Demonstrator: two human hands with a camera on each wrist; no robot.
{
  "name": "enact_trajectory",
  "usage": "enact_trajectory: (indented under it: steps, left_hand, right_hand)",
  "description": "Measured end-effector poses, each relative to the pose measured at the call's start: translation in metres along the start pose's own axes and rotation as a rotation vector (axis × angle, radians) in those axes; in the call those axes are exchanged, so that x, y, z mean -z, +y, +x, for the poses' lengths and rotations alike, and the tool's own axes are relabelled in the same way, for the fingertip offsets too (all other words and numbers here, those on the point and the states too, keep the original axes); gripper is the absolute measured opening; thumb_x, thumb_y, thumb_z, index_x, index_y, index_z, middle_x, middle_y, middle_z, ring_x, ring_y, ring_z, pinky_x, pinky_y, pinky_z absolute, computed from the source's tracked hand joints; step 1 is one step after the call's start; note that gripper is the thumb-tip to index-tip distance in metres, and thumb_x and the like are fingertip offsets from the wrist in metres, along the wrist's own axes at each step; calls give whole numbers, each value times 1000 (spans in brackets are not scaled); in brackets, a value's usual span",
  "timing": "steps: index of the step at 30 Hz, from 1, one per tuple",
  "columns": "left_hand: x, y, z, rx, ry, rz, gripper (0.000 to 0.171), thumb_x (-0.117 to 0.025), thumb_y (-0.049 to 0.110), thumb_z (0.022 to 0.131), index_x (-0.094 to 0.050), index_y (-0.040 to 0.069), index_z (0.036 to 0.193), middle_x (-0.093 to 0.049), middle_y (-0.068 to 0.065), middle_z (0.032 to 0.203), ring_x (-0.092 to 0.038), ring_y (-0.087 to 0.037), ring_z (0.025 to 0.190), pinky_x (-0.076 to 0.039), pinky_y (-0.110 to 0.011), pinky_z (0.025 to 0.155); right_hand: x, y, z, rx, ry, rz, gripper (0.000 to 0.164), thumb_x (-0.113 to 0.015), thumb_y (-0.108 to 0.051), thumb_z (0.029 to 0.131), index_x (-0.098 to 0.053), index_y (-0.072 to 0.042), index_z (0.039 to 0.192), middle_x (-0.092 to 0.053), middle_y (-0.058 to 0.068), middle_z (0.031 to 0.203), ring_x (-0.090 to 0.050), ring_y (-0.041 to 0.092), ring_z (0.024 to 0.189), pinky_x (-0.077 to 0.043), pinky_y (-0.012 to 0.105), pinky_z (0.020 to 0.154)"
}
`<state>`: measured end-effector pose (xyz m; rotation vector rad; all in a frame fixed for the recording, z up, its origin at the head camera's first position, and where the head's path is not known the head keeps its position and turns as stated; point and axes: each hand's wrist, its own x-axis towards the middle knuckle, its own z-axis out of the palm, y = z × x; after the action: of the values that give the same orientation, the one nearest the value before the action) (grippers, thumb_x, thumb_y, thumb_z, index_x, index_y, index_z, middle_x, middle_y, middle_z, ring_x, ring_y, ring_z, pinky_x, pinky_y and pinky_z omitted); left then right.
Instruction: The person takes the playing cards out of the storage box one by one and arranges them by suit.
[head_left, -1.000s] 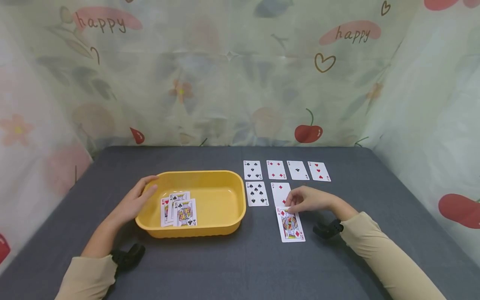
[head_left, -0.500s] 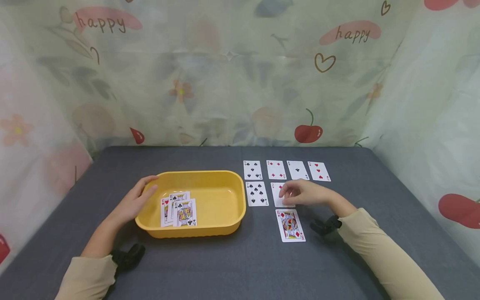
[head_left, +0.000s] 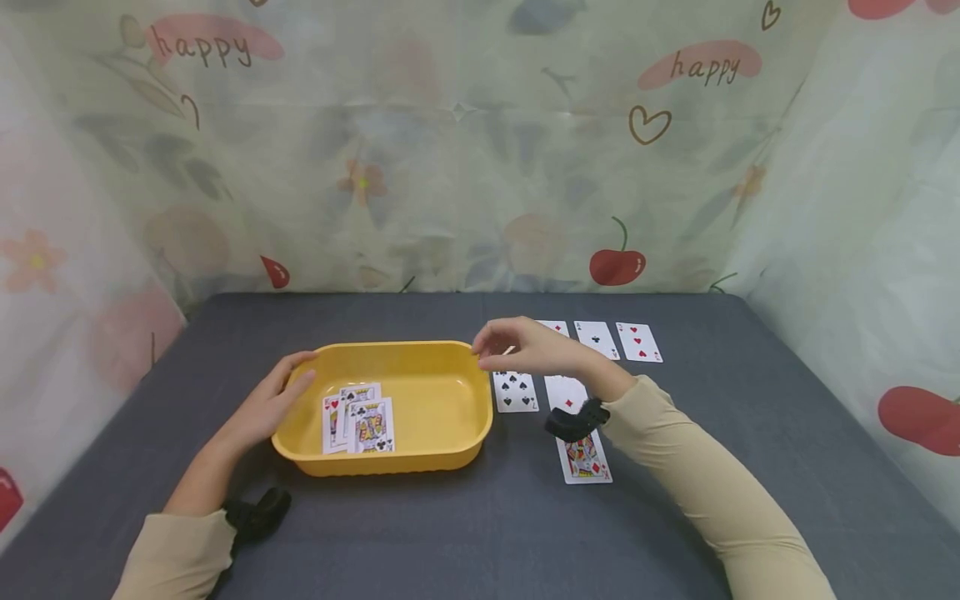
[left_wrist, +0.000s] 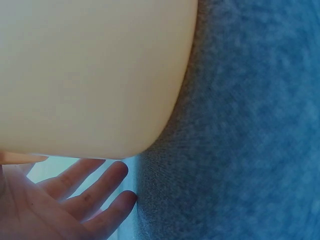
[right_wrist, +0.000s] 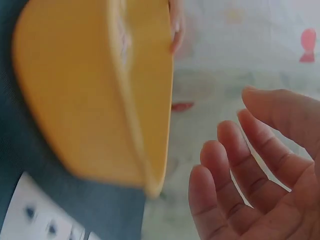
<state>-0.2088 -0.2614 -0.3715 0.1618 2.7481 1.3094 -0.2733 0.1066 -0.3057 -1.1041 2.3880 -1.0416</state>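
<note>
A yellow plastic tray stands on the table, with several overlapping king cards at its left end. My left hand rests at the tray's left end, thumb over the rim; in the left wrist view its other fingers lie outside, spread and nearly straight. Over the back-left of the card rows hovers my right hand, just past the tray's right rim. Its thumb and fingers stand apart and hold nothing in the right wrist view. It mostly hides the five of spades. The seven of spades lies below it.
Further along the back row are a partly covered diamonds card, a clubs card and the three of hearts. The two of diamonds and king of diamonds lie under the right wrist camera, partly hidden.
My right hand has left the king of diamonds on the table, passed over the two of diamonds and moved left and away toward the five of spades. The left hand stays put.
</note>
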Motion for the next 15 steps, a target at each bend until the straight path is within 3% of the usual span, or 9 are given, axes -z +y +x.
enact_trajectory:
  steps: [8,15]
  left_hand:
    - [0,0,0,-4,3,2,60,-33,42,100,-20,5,146,-22,-27,148,-32,-41,127,-27,-61,104]
    - [0,-1,0,-7,9,-1,60,-33,42,100,-21,6,146,-22,-26,148,-31,-41,128,-25,-62,105]
  right_hand:
    - [-19,-21,43,74,-70,8,23,-64,-14,88,-61,-5,109,-65,11,108,-62,13,96,-49,25,87]
    - [-41,-34,78,65,-175,-13,31,-65,-15,87,-59,-3,115,-62,15,117,-62,17,105,-47,19,90]
